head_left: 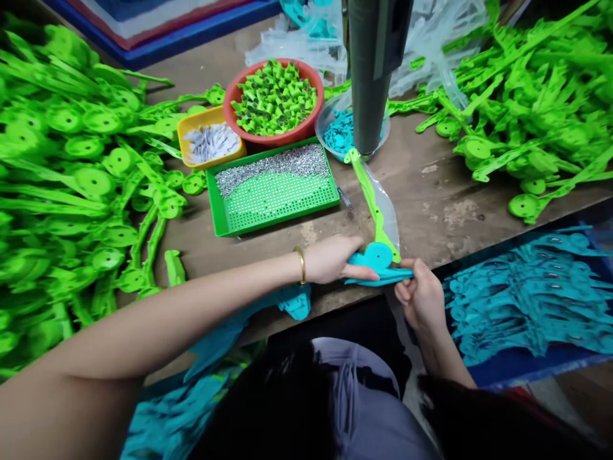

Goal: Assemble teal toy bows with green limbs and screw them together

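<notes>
My left hand (330, 259), a gold bracelet at its wrist, grips a teal plastic part (377, 257) with a round disc, near the front of the bench. Pinched in the fingers of my right hand (422, 292) is the right end of the same part. From the disc a curved bright green plastic arm (371, 198) runs up and away, with a clear curved blade-like piece (384, 207) along its right side. Its far tip reaches the foot of a dark grey column (371, 83); whether they touch I cannot tell.
Green parts are heaped left (90, 182) and right (522, 96). Ahead stand a green tray (272, 207) with small metal pieces, a red bowl (313, 131), a yellow tub (184, 144) and a clear bowl (383, 131). A blue crate (507, 374) holds teal parts.
</notes>
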The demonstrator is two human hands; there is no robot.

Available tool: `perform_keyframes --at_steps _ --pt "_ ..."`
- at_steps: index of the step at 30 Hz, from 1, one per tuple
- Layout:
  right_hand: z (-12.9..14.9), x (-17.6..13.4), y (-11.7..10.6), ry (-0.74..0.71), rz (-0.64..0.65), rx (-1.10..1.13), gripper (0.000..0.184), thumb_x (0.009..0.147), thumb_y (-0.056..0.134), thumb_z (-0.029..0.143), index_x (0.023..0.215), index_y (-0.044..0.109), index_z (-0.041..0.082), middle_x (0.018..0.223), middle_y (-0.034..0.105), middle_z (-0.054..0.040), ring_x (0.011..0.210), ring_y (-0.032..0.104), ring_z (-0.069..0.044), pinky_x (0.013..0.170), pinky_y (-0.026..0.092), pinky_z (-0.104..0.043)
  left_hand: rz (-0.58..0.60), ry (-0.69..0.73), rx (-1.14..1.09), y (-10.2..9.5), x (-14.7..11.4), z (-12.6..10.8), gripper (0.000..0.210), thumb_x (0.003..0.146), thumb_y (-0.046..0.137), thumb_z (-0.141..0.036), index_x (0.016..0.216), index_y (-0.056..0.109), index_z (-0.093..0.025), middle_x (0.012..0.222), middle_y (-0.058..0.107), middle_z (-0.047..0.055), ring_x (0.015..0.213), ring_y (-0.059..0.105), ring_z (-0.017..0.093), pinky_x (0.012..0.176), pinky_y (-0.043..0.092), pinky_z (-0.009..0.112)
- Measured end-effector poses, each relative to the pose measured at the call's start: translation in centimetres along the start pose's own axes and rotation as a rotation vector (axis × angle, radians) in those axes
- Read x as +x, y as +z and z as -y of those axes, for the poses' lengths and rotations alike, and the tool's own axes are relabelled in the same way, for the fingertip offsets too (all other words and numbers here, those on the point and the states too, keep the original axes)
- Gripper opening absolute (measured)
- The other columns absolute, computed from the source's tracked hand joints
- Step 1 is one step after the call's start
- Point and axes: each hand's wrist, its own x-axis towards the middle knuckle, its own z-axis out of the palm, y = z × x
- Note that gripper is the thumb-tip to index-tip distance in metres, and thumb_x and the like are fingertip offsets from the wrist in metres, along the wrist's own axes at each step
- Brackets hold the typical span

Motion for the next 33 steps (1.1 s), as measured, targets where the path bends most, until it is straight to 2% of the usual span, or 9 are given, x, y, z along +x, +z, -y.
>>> perform_keyframes --at_steps 5,9,11,15,19,26,29,31,33 --pt "0.0 -0.1 0.8 -0.088 -0.054 0.074 0.042 0.077 0.062 0.058 0.075 0.056 0.017 0.041 0.040 0.0096 0.030 0.031 -0.003 0.031 0.024 -0.016 -0.003 -0.006 0.003 -0.2 0.7 -0.5 0.047 0.079 0.060 -0.064 0.080 0.052 -0.017 0.061 0.049 -0.003 0.054 0.048 0.013 0.051 0.028 0.023" --pt "-0.7 -0.2 1.8 0.055 0.087 0.119 0.059 0.068 0.060 0.073 0.091 0.054 0.019 0.057 0.059 0.0046 0.037 0.052 -0.010 0.031 0.039 -0.022 -0.012 0.031 0.009 -0.2 1.4 -1.4 0.047 0.080 0.061 -0.062 0.083 0.054 -0.015 0.062 0.051 -0.002 0.054 0.050 0.013 0.051 0.030 0.023" --pt "-1.0 -0.2 2.5 0.062 0.087 0.097 0.056 0.065 0.068 0.068 0.089 0.053 0.019 0.058 0.060 0.0045 0.040 0.056 -0.011 0.035 0.045 -0.023 -0.016 0.050 0.026 -0.3 1.6 -1.8 0.047 0.081 0.060 -0.061 0.087 0.055 -0.014 0.065 0.054 -0.001 0.057 0.052 0.013 0.051 0.031 0.023" --pt "-1.1 0.2 2.6 -0.100 -0.005 0.088 0.040 0.071 0.071 0.053 0.081 0.054 0.017 0.057 0.060 0.0058 0.037 0.053 -0.008 0.037 0.045 -0.021 -0.013 0.015 0.105 -1.0 0.8 -1.3 0.052 0.086 0.051 -0.063 0.094 0.057 -0.012 0.069 0.059 0.003 0.059 0.053 0.015 0.052 0.031 0.024" --pt "-1.0 0.8 2.1 -0.206 -0.069 0.051 0.041 0.072 0.069 0.054 0.078 0.055 0.016 0.050 0.057 0.0062 0.035 0.051 -0.009 0.037 0.044 -0.022 -0.038 -0.110 0.123 -1.0 -0.4 0.3 0.063 0.097 0.024 -0.058 0.073 0.063 -0.015 0.064 0.059 0.005 0.057 0.052 0.015 0.056 0.030 0.027" --pt "-0.6 0.9 2.3 -0.247 -0.070 0.026 0.040 0.073 0.069 0.054 0.073 0.055 0.016 0.045 0.056 0.0053 0.034 0.051 -0.010 0.036 0.044 -0.022 -0.120 -0.151 0.146 0.1 0.1 0.8 0.062 0.096 0.028 -0.059 0.074 0.068 -0.017 0.064 0.060 0.005 0.059 0.054 0.017 0.059 0.031 0.028" --pt "0.0 1.2 1.6 -0.244 -0.095 0.037 0.043 0.069 0.071 0.056 0.073 0.056 0.015 0.046 0.058 0.0042 0.033 0.050 -0.010 0.034 0.042 -0.021 -0.286 -0.106 0.092 -0.5 -1.8 1.2 0.051 0.098 0.032 -0.050 0.081 0.065 -0.016 0.074 0.063 0.005 0.068 0.057 0.017 0.064 0.036 0.027" --pt "0.4 1.5 1.2 -0.217 -0.119 0.039 0.045 0.065 0.073 0.056 0.071 0.056 0.015 0.048 0.059 0.0036 0.033 0.050 -0.010 0.031 0.040 -0.020 -0.380 -0.162 0.034 -0.5 -4.4 1.8 0.046 0.099 0.032 -0.047 0.085 0.062 -0.015 0.078 0.064 0.006 0.071 0.057 0.016 0.066 0.038 0.027" --pt "1.0 1.9 1.0 -0.188 -0.119 0.033 0.045 0.064 0.074 0.056 0.072 0.057 0.015 0.050 0.060 0.0036 0.033 0.050 -0.009 0.030 0.038 -0.020 -0.340 -0.285 -0.010 0.3 -7.3 2.5 0.048 0.098 0.031 -0.049 0.080 0.060 -0.015 0.072 0.062 0.005 0.065 0.056 0.016 0.063 0.037 0.027"
